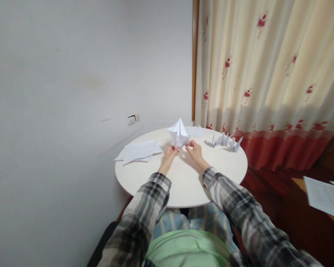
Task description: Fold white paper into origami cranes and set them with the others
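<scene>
A folded white paper [179, 133] with a tall point at the top stands up between my two hands, just above the round table. My left hand [171, 153] pinches its lower left edge. The fingers of my right hand [195, 150] are closed on its lower right corner. Creases and open flaps show on the paper, and its lower edge is partly covered by my fingers.
The round white table [183, 185] carries a stack of white sheets [140, 151] at left and several folded paper cranes [225, 141] at right. More paper [197, 131] lies at the back. A wall socket [131, 120], a floral curtain [245, 66] and printed sheets [325, 196] surround it.
</scene>
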`<state>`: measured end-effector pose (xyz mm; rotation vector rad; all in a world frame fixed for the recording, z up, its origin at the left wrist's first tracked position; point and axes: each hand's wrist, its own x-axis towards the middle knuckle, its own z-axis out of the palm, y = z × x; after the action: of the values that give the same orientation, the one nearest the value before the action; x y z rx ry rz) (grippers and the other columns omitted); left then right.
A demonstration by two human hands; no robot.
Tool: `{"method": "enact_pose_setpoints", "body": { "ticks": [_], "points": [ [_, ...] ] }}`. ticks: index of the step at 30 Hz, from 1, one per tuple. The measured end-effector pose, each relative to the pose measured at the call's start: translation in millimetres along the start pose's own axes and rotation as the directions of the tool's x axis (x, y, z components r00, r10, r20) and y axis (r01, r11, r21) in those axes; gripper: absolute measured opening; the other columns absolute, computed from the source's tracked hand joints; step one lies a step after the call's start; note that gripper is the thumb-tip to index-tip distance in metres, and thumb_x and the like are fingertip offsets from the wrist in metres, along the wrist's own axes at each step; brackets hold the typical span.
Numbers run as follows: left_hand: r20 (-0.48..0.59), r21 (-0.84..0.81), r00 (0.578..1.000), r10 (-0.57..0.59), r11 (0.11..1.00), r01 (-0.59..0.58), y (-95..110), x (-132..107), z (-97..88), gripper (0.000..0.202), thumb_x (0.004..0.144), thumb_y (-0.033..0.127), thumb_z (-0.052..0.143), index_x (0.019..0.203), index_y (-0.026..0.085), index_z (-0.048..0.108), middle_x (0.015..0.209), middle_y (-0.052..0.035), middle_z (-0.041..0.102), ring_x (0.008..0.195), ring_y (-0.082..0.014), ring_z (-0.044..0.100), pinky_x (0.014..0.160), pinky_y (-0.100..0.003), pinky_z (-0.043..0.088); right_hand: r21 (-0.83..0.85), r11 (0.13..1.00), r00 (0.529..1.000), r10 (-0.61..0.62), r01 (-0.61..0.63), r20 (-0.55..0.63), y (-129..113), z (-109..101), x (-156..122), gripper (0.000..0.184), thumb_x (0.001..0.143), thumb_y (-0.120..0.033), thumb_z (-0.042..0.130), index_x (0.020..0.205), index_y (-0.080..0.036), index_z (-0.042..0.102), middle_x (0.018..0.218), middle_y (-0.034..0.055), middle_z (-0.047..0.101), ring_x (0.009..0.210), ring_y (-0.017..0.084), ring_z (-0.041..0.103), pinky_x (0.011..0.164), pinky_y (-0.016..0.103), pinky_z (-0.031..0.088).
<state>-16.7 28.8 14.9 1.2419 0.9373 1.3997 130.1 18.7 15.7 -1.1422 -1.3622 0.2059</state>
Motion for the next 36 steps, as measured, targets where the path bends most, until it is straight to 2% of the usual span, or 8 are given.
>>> {"method": "enact_pose_setpoints", "body": {
  "ticks": [9,14,21,28,32,36],
  "points": [
    [-0.018,-0.01,0.999,0.045,0.999,-0.045,2.4,-3.1,-1.8,0.017,0.073,0.03,0.071,0.081,0.016,0.066,0.077,0.0009,0.066,0.079,-0.0142,0.057,0.083,-0.027,0.043,0.02,1.0,0.998,-0.018,0.017,0.054,1.8,1.4,-0.3,0.006,0.066,-0.03,0.051,0.068,-0.026,0.048,0.07,-0.001,0.064,0.073,0.019,0.059,0.076,0.032,0.045],
    [0.01,-0.042,0.999,0.043,0.998,-0.042,-1.6,-0.7,-4.8,0.025,0.073,0.037,0.071,0.088,0.017,0.07,0.089,-0.0018,0.071,0.089,-0.0162,0.06,0.091,-0.029,0.044,0.031,1.0,0.997,-0.007,0.005,0.082,4.7,3.9,0.1,0.006,0.065,-0.03,0.051,0.067,-0.025,0.048,0.067,-0.0017,0.062,0.07,0.019,0.059,0.073,0.031,0.046],
    [-0.011,-0.047,0.999,0.036,0.998,-0.036,-8.4,5.3,-6.7,0.037,0.07,0.052,0.074,0.078,0.016,0.066,0.078,-0.0023,0.068,0.086,-0.0177,0.062,0.094,-0.034,0.046,0.052,0.999,0.993,-0.018,0.012,0.114,10.3,7.7,0.8,0.006,0.065,-0.027,0.054,0.066,-0.024,0.048,0.065,-0.0028,0.061,0.065,0.016,0.056,0.071,0.03,0.047],
    [-0.028,-0.114,1.0,0.005,0.993,-0.008,-5.2,4.5,-4.5,0.031,0.071,0.043,0.072,0.085,0.016,0.067,0.082,-0.0036,0.072,0.084,-0.0181,0.065,0.088,-0.032,0.047,0.153,0.988,0.989,-0.035,0.012,0.143,7.5,7.2,-0.4,0.007,0.069,-0.026,0.057,0.069,-0.024,0.051,0.068,-0.0024,0.065,0.07,0.018,0.063,0.075,0.033,0.053],
    [-0.055,-0.134,0.998,-0.005,0.991,-0.002,-3.0,3.7,-3.4,0.025,0.071,0.037,0.068,0.085,0.016,0.066,0.081,-0.0024,0.071,0.079,-0.0167,0.064,0.081,-0.029,0.046,0.176,0.984,0.99,-0.039,0.014,0.138,6.2,6.3,-1.5,0.011,0.074,-0.033,0.059,0.071,-0.024,0.055,0.07,-0.0006,0.064,0.07,0.018,0.064,0.075,0.033,0.053],
    [-0.051,-0.132,0.999,0.0,0.991,-0.007,-2.6,2.8,-3.2,0.027,0.071,0.038,0.069,0.086,0.016,0.066,0.08,-0.0027,0.072,0.079,-0.0171,0.064,0.079,-0.029,0.046,0.223,0.975,0.989,-0.016,-0.017,0.148,6.7,6.2,-1.6,0.026,0.079,-0.048,0.061,0.07,-0.023,0.058,0.069,0.0008,0.066,0.067,0.018,0.063,0.071,0.032,0.051]
  ]
}}
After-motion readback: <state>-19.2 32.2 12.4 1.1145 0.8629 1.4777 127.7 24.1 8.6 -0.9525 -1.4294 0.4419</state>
